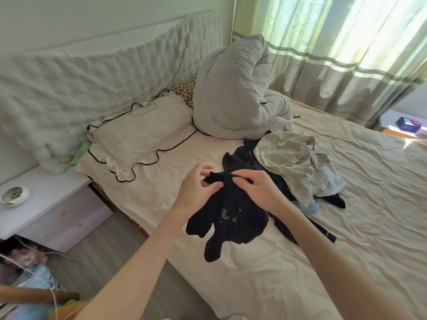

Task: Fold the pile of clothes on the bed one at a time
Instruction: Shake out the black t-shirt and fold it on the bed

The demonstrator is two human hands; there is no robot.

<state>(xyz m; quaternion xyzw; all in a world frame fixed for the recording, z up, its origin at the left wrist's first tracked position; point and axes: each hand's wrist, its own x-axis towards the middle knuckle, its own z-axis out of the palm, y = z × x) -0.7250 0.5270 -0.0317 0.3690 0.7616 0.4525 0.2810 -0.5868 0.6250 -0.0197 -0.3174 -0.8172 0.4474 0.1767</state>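
The cream-sheeted bed (300,262) carries a rumpled pile of dark and pale green clothes (293,165) at 2 o'clock from the hands. On the white nightstand (41,204) at 9 o'clock, a white bowl-shaped dish (15,196) holds contents too small to identify. The left hand (196,190) and right hand (258,188) each pinch the top edge of a small black fabric garment (228,218), which hangs below them above the sheet, lower folds bunched and indistinct.
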